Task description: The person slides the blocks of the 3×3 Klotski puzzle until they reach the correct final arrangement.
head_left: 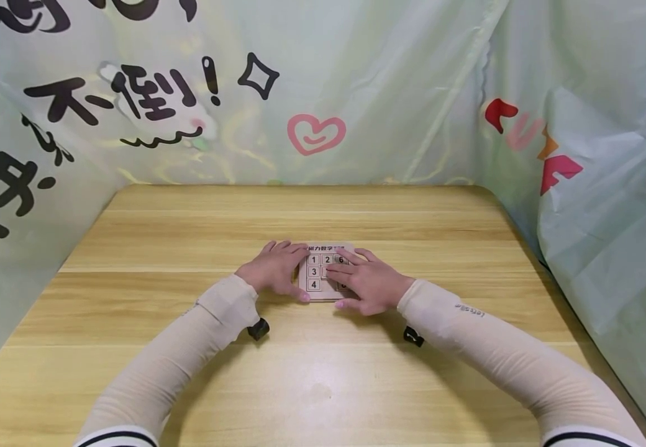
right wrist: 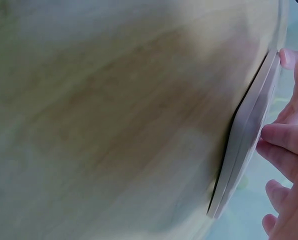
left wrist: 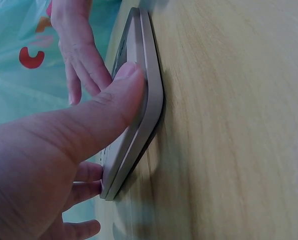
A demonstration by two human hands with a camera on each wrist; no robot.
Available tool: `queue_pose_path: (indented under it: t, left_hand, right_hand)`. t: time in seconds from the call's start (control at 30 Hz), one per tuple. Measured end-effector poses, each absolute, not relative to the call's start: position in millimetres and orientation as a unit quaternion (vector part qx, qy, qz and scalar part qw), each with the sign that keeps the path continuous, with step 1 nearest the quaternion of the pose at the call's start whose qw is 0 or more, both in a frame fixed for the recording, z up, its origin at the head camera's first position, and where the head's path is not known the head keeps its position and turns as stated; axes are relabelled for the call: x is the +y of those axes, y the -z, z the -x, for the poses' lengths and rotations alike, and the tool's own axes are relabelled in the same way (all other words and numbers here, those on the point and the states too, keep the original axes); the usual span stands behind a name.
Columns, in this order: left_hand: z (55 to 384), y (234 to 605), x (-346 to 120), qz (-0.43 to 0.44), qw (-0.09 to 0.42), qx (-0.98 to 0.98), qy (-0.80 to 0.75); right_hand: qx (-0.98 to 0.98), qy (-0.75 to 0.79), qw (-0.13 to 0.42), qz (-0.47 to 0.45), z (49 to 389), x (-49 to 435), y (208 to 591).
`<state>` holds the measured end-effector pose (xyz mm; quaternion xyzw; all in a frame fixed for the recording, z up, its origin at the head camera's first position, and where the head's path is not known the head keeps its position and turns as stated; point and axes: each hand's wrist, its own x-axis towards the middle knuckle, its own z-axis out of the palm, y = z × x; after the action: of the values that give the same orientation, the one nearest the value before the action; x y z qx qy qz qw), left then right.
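A pale sliding number puzzle (head_left: pixel 325 294) lies flat near the middle of the table. Number tiles 1, 2, 6, 3 and 4 show on it; others are partly covered by fingers, and a gap lies in the bottom row. At its left side my left hand (head_left: pixel 272 270) steadies it, thumb at the near corner and fingertips at the far one. The left wrist view shows that thumb (left wrist: pixel 121 97) on the puzzle's rounded edge. My right hand (head_left: pixel 370 284) reaches over from the right, fingers extended with fingertips on the tiles. In the right wrist view, those fingers (right wrist: pixel 284 137) meet the top face.
The wooden table (head_left: pixel 323 372) spreads around the puzzle on all sides. A printed cloth (head_left: pixel 390 93) hangs behind it and along both sides. Black wrist mounts (head_left: pixel 258 329) sit under the sleeves, close above the tabletop.
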<state>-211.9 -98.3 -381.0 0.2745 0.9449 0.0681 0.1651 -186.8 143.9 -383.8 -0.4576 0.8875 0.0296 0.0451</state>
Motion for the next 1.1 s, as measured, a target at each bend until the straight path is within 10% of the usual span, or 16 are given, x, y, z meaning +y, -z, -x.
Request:
queue_pose_path:
  t: [1.1]
  left_hand:
    - [211.8, 382.9, -100.1, -0.279, 0.16, 0.944, -0.077]
  right_hand:
    - [0.876, -0.039, 0.042, 0.478, 171.4, 149.6, 386.4]
